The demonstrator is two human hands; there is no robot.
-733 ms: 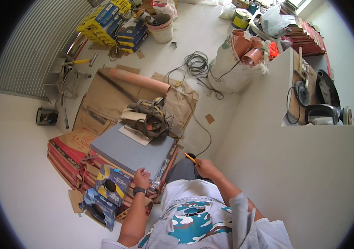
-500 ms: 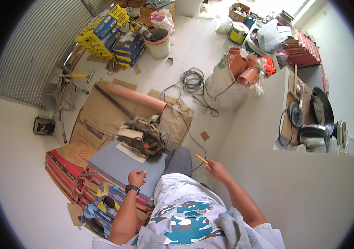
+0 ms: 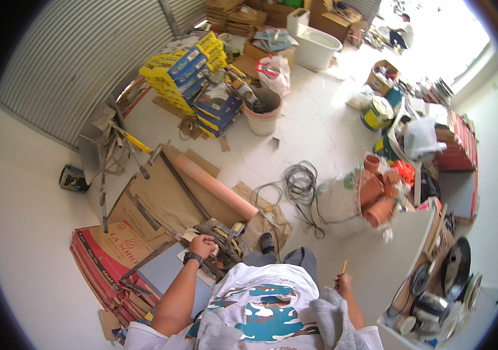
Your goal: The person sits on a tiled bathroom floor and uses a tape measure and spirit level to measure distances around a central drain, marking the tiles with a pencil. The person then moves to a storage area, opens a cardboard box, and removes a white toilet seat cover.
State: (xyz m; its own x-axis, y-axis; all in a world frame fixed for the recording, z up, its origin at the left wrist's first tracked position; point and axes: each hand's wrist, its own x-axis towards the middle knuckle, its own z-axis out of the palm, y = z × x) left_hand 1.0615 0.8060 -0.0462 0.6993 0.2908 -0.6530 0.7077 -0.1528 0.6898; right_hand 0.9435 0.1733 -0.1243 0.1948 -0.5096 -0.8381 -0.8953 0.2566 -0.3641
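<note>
Right hand (image 3: 344,283) grips 1 pencil (image 3: 345,265) left of the half-wall's (image 3: 386,256) edge; left hand (image 3: 204,246) is curled, contents unclear, near the grey panel's (image 3: 164,271) far corner. A tile carton (image 3: 109,248) bears printed lettering leftward; beyond, pale floor (image 3: 246,169) separates cable coil (image 3: 301,179) and bucket (image 3: 263,121).

Writing tool: thin yellow wooden pencil (image 3: 345,266).
Wristwear: black strapped wristwatch (image 3: 193,258).
Clothing: white short-sleeved fabric shirt (image 3: 258,275), its printed panel a camouflage of teal, brown and white; soft pale-grey draped cloth (image 3: 335,315); dark-grey fabric trousers (image 3: 303,261).
Piping: long salmon-pink plastic tube (image 3: 217,186); short terracotta-orange round pipes (image 3: 379,211) in a bulging whitish woven sack (image 3: 336,195).
Cartons: flat red-and-tan cardboard boxes (image 3: 91,271); stacked yellow-and-blue rectangular boxes (image 3: 173,64).
Slab: flat blue-grey rectangular sheet (image 3: 164,269).
Cord: coiled dark-grey cable (image 3: 300,181).
Wall: silver-grey corrugated metal sheeting (image 3: 62,76), ribbed in light and dark stripes.
Floor: glossy white flooring (image 3: 249,153), faintly grey-veined.
</note>
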